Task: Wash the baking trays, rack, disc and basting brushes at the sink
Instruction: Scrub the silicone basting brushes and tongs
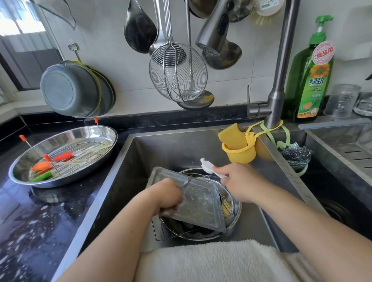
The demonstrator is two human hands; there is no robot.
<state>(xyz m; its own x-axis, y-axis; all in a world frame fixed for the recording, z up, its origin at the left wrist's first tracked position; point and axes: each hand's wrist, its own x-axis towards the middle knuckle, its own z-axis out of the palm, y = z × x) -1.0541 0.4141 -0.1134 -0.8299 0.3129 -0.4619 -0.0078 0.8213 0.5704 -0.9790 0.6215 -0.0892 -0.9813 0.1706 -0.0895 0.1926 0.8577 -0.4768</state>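
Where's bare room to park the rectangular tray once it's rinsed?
Free: wet black counter in front of the oval tray, and sink floor behind the rectangular tray. Crowded: the oval tray holds a rack and brushes; the sink centre is stacked with pans under both hands.

Left hand (168, 195): forearm bare, reaching forward, fingers curled in a grip, knuckles up. Right hand (239, 181): forearm bare, extended forward, fingers pinched closed near the thumb.

soap btl (309, 78) R of tap (278, 75) | yellow cup (239, 152) w/ sponge (232, 135) | skimmer (178, 73) on wall
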